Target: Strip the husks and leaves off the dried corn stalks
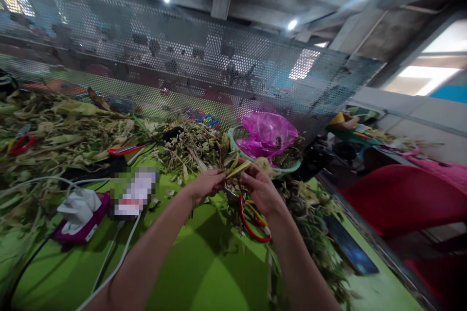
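Between my two hands is a small bunch of dry, yellowish plant stalks [238, 170], held above the green table [204, 272]. My left hand [207, 183] is closed on its left end. The fingers of my right hand [260, 187] pinch the other end, beside a pale, fluffy clump [265, 166]. Just below my right hand lie scissors with red handles [245, 218], their blades partly covered. Behind my hands, a pale green basket [292, 167] holds a crumpled magenta plastic bag [270, 131].
Dried stalks and leaves [73, 126] heap up on the left, and more plants [310, 214] lie at the right. A purple power strip [82, 233], cables and a phone [134, 192] occupy the left. Another phone [352, 245] lies near the right edge, by a red chair [397, 199]. Perforated metal panel [182, 63] stands behind.
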